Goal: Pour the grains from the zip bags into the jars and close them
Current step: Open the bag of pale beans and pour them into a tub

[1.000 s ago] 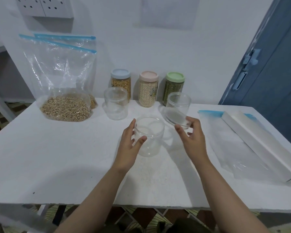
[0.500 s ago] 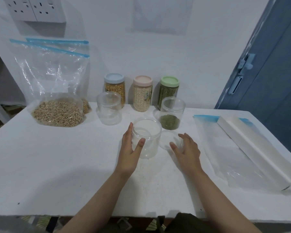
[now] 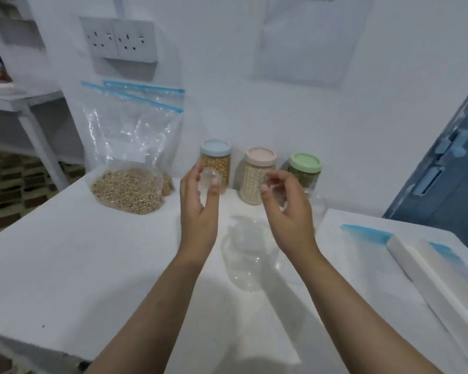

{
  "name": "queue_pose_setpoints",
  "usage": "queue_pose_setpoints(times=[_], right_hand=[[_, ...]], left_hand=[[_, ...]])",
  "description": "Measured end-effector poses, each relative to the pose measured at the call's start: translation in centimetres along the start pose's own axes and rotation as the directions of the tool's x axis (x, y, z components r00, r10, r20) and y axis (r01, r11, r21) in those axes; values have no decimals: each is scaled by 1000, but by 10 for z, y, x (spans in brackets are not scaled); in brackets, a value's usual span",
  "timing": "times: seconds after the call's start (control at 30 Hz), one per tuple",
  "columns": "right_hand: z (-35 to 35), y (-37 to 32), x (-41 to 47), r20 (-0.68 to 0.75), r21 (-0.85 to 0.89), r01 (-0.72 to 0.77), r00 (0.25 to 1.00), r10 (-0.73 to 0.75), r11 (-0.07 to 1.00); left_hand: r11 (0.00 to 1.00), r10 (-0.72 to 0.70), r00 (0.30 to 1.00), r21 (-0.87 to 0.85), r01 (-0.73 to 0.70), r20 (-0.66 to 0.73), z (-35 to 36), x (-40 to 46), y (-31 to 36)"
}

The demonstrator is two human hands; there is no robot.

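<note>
White table (image 3: 65, 265), both hands now raised off jar (image 3: 247, 255)

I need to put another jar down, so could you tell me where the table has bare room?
Bare room: the wide near-left stretch of the table, between the grain bag and the front edge. Crowded: the back row of lidded jars, the clear jar under both hands, and the white box at right.

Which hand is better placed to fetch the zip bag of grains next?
Probably the left. The left hand hangs raised and empty on the side where the zip bag of grains leans at the wall. The right hand would have to cross over the open clear jar standing between the forearms.
</note>
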State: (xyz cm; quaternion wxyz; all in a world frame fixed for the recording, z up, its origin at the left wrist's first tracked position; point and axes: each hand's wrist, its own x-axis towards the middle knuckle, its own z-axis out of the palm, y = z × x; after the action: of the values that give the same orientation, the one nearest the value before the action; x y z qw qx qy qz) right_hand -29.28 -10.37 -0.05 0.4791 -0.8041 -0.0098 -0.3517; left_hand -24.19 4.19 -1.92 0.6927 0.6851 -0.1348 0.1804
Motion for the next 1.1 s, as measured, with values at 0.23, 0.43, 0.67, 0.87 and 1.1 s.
queue_pose_setpoints(times=[0.23,0.43,0.67,0.87,1.1], right_hand=[[121,-36,50,108,246,-73,993,47,966],[246,-37,70,154,177,-207,971,181,962],[325,-17,91,178,-16,-386,907,382,922],[334,-15,99,87,38,-321,944,317,946],[334,-12,97,109,139,-363,930,350,921]], left_hand=[[988,106,970,130,-79,-220,-82,89,-9],[957,85,974,289,-22,-209,-166,160,-50],[859,-226,972,458,228,-61,-229,223,-113],[920,-345,917,268,287,200,-249,251,-140],[943,-229,964,278,185,135,-253,250,-158]])
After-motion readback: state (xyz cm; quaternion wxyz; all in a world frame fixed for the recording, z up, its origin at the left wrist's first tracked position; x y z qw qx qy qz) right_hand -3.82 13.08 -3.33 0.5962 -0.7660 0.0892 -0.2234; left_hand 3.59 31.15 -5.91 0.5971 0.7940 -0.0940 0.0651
